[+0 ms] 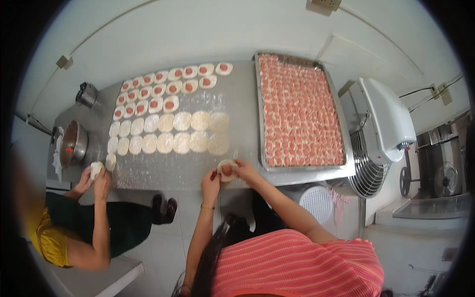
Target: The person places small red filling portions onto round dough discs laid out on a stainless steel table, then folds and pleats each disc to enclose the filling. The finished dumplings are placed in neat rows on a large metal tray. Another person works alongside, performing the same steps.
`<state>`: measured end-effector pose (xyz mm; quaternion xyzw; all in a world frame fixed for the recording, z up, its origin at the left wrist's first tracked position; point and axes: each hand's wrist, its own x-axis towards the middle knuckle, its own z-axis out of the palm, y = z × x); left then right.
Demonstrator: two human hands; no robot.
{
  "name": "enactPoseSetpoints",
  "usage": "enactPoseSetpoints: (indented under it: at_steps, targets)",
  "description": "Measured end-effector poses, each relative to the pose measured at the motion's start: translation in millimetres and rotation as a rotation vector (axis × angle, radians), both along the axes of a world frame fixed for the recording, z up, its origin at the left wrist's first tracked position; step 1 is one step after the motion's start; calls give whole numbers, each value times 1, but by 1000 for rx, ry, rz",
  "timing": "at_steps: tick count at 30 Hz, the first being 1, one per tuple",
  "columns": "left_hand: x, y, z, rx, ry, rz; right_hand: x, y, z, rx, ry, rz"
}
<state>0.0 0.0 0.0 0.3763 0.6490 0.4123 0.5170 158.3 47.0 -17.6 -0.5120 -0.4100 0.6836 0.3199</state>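
My left hand (211, 179) and my right hand (245, 170) together hold a round piece of pale dough (227, 169) with a pink filling ball in its middle, just above the near edge of the steel table (237, 106). Both hands pinch its rim. Rows of flat dough rounds (170, 133) lie on the floured table ahead. Behind them sit rounds topped with pink filling (168, 89).
A large steel tray (299, 110) packed with pink filling balls lies to the right of my hands. A co-worker's hands (96, 175) at the left hold a piece of dough beside a metal bowl (73, 142). A white stand mixer (383, 131) stands at the right.
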Motion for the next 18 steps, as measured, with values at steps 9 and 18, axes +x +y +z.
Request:
enactPoseSetpoints:
  at_steps: [9,18]
  targets:
    - [-2,-32,-5,19,-285,23,3,-48,16,170,-159,-144]
    - [2,-36,-14,106,-308,1,9,-55,18,108,52,-134]
